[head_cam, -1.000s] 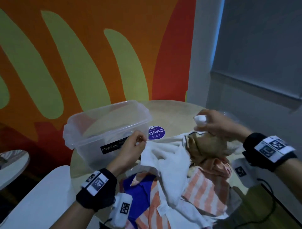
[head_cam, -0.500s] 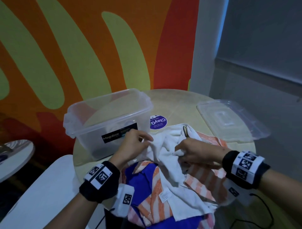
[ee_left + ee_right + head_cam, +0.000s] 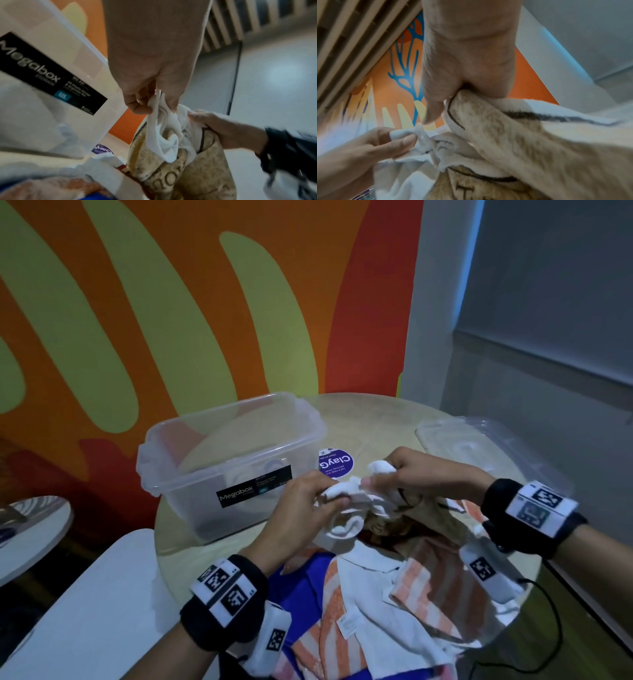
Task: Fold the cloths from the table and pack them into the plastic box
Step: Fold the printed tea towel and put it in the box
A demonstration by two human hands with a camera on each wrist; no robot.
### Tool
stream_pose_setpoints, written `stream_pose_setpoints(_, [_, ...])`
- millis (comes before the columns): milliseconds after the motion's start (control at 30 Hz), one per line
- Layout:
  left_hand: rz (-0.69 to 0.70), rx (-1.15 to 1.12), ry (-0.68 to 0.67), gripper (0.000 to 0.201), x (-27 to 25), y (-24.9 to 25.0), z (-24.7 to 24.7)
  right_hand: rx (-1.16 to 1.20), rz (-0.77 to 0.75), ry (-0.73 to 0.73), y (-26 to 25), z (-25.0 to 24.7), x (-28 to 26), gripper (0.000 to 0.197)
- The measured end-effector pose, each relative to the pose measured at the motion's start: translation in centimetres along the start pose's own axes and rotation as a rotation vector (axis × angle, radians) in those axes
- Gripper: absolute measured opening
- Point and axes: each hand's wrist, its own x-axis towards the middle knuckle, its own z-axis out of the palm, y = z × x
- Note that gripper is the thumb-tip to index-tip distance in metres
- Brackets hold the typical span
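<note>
A white cloth with a tan printed side (image 3: 352,508) (image 3: 164,136) (image 3: 505,135) is bunched above the pile. My left hand (image 3: 310,501) (image 3: 147,106) pinches its white edge between thumb and fingers. My right hand (image 3: 394,477) (image 3: 447,106) grips another bunched part of the same cloth just to the right. Below them lies a heap of cloths: orange-and-white striped (image 3: 421,587), blue (image 3: 301,587) and white (image 3: 376,625). The clear plastic box (image 3: 191,446) (image 3: 42,65) stands open to the left of my hands.
The box's clear lid (image 3: 479,446) lies at the table's far right. A purple round sticker (image 3: 337,463) marks the round table (image 3: 370,416). A white seat (image 3: 85,611) is at lower left; a second small table (image 3: 30,529) stands farther left.
My right hand dropped from a raised hold down to the pile, then rose again beside the left hand. Both hands now hold the white cloth close together.
</note>
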Motion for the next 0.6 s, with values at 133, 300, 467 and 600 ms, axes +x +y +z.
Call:
stream_pose_setpoints(133, [-0.229,-0.262,-0.028,0.025,0.6,-0.3,-1.2,-0.011,-0.22,0.263,-0.7,0.2,-0.9,0.035])
stream_pose_setpoints(300, [-0.285,-0.398,-0.162,0.036,0.8,1.2,-1.7,-0.09,-0.321,0.255,-0.5,3.3,-0.4,0.016])
stream_pose_setpoints(467, [-0.278,-0.233,-0.26,0.041,1.1,0.1,-4.9,-0.083,-0.3,0.151,-0.5,0.8,-0.7,0.011])
stream_pose_setpoints(600, [-0.221,-0.213,-0.161,0.028,0.8,-1.0,-6.5,-0.381,-0.084,-0.342,-0.7,-1.5,-3.0,0.022])
